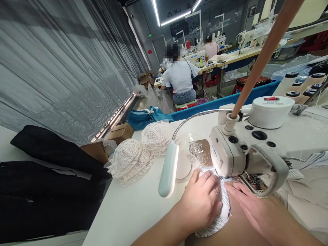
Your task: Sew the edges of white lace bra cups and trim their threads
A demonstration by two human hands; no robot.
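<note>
Low in the frame, right of centre: left hand (202,201) pressed flat, fingers spread, on a white lace-covered cup-shaped fabric piece (220,218), nothing pinched or clasped. Right hand (252,205) laid flat just beside it, grip likewise open, fingertips resting near the needle area under the head of the cream-white industrial sewing machine (246,150). Lace piece lying on the white surface (128,212) at lower centre, partly hidden under both hands and running up beneath the machine head (needle itself not discernible).

Crowding the view: a pale blue-green gooseneck lamp (168,169) hanging down at centre, just left of the left hand and in front of a round white foam pad (183,165). Further toward centre left, a heap of white lace cups (133,159). Black folded garments (48,177) at lower left, beside brown cardboard boxes (119,131). A tan rod (263,54) slanting up to the upper right. Cream thread cones (299,89) at right edge. Upper centre, a seated person in a white top (180,78) at another machine.
</note>
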